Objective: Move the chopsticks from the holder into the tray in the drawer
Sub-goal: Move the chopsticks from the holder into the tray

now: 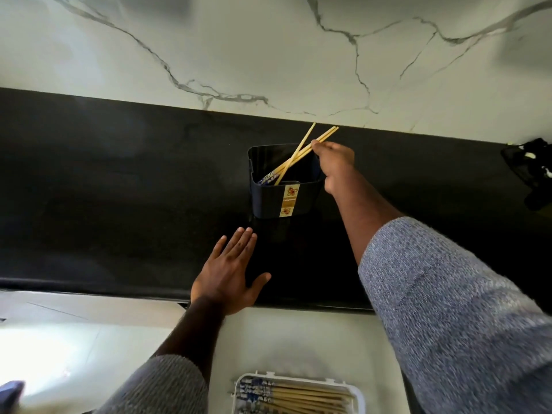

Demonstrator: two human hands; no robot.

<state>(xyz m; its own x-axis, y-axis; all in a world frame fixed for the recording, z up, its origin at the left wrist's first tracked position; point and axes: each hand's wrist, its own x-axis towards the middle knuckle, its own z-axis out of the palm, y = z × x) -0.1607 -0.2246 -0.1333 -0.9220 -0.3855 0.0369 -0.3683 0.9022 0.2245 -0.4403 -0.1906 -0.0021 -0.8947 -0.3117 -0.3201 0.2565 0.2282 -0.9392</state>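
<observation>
**Chopstick Transfer: Right Grip at the Holder**

My right hand reaches over the dark holder on the black counter. Its fingers are pinched together on the upper ends of the chopsticks, which lean diagonally inside the holder, patterned ends down. My left hand lies flat on the counter near the holder's front, fingers straight and spread, gripping nothing. The white tray sits in the open drawer below the counter edge, holding a row of chopsticks laid side by side.
</observation>
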